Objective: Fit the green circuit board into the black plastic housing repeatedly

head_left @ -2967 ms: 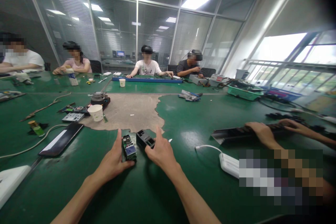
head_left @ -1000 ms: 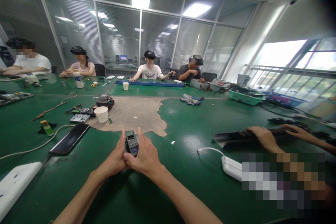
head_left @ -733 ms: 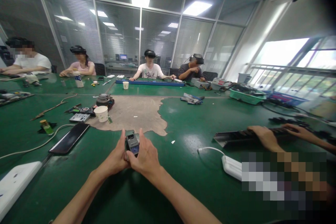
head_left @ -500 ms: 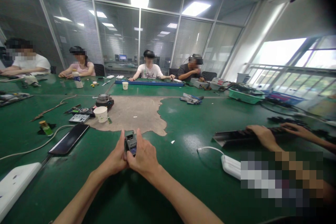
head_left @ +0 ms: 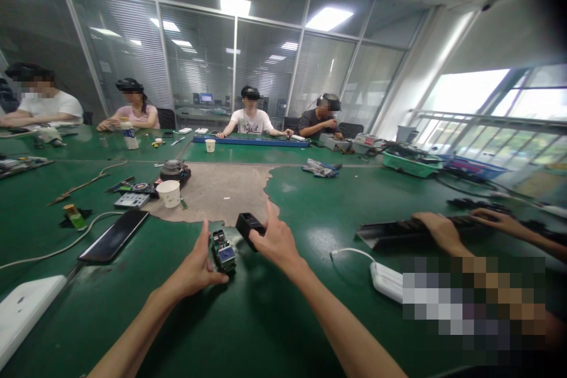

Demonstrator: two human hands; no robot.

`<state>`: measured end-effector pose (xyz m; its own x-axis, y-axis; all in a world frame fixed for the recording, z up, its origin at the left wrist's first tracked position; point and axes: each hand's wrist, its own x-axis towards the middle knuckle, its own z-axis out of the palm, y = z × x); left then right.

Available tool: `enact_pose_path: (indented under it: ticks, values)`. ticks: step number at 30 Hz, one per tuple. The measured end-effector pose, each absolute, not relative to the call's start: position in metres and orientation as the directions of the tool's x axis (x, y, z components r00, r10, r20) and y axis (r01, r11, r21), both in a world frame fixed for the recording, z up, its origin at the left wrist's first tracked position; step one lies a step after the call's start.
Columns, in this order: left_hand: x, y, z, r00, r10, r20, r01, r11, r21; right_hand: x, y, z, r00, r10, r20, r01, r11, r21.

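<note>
With twelve o'clock straight ahead across the green-topped table (head_left: 319, 313), I saw the left hand (head_left: 195, 266) grasping a small green circuit-board module with a blue rectangular screen (head_left: 224, 253), which sat at that palm's three o'clock, between thumb and raised fingers. The right hand (head_left: 278, 242) gripped a black box-shaped plastic housing (head_left: 246, 225) at its own ten o'clock, and that housing was apart from the module, between its one and two. Off between the module's ten and eleven stood a white paper cup (head_left: 168, 194); near nine lay a flat black rectangular phone (head_left: 115, 236).
</note>
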<state>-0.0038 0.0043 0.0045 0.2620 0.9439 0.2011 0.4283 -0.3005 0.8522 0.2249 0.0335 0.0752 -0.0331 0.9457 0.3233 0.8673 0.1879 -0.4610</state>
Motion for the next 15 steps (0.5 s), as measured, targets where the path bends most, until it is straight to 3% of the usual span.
enact_pose_path:
  ticks: [9,15]
  values:
    - [0.001,0.003,0.012,0.224,0.97,0.09,0.439,-0.183,0.88,0.244,0.021,0.041,-0.054,0.935,0.352,0.919,0.184,-0.348]
    - [0.001,0.005,0.009,0.236,0.969,0.07,0.425,-0.168,0.89,0.24,0.014,0.029,-0.098,0.904,0.417,0.891,0.266,-0.368]
